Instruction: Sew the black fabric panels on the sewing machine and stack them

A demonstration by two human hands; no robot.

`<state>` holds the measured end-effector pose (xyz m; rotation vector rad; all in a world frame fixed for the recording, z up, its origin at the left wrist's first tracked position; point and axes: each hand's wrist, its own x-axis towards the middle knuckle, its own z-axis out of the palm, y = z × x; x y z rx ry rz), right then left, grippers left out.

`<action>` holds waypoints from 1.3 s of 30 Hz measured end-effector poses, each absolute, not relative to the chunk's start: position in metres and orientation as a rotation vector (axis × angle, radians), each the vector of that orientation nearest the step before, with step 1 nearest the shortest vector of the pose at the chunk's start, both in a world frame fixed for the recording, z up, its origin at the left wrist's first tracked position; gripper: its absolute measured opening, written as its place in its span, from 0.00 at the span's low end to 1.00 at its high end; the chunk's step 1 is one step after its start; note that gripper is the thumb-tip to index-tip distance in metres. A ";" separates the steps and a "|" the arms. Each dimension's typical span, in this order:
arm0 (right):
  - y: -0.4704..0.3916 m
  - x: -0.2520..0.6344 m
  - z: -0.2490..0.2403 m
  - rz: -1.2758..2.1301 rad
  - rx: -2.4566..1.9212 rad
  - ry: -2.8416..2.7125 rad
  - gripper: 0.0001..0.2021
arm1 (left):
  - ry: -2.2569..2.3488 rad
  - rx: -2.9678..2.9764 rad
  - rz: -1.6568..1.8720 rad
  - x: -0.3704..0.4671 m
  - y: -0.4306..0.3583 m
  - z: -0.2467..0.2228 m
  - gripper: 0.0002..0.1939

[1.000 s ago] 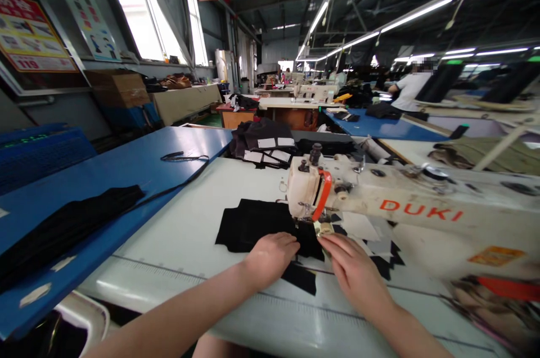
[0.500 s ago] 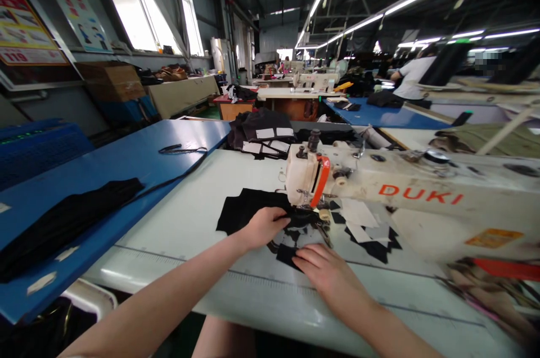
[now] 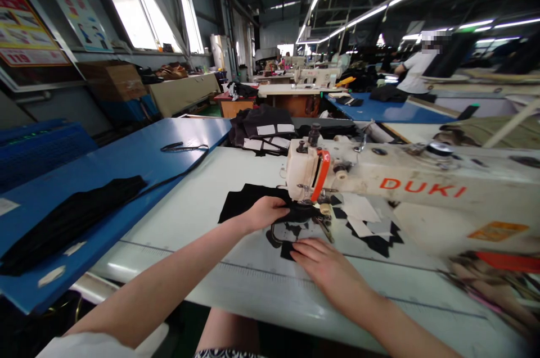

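My left hand (image 3: 268,213) is closed at the near edge of a black fabric piece (image 3: 238,200). That fabric lies on the pale table and runs under the head of the white sewing machine (image 3: 301,172), close to the presser foot. Lower down, my right hand (image 3: 323,259) has its fingers together over the right edge of a small black fabric patch (image 3: 287,251); its thumb is hidden. Between the hands is a shiny plate with dark openings (image 3: 295,230). Right of the needle area lie white paper pieces (image 3: 360,209) and black scraps (image 3: 379,243).
A blue table (image 3: 139,150) adjoins on the left, with a dark folded garment (image 3: 76,217) and a black strap (image 3: 185,148). Dark fabrics with white labels (image 3: 261,128) are piled behind the machine. A co-worker in white (image 3: 417,74) is at the far right.
My left hand has shifted slightly away from me, towards the machine head. My right hand now covers more of the small patch. The view has moved a little.
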<state>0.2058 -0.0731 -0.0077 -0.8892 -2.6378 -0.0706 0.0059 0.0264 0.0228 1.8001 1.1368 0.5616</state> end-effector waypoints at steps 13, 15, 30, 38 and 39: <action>-0.051 0.206 -0.006 -0.254 -1.073 -2.563 0.16 | 1.132 1.972 0.573 0.004 0.021 0.023 0.14; -0.053 0.206 -0.003 -0.232 -1.137 -2.536 0.16 | 1.144 1.997 0.578 0.005 0.020 0.025 0.13; -0.060 0.194 0.008 -0.158 -1.398 -2.509 0.15 | 1.278 2.100 0.545 0.009 0.016 0.030 0.11; -0.053 0.201 0.004 -0.180 -1.388 -2.455 0.14 | 1.259 2.168 0.473 0.017 0.029 0.024 0.11; -0.053 0.201 0.003 -0.177 -1.387 -2.452 0.14 | 1.256 2.174 0.466 0.018 0.030 0.025 0.11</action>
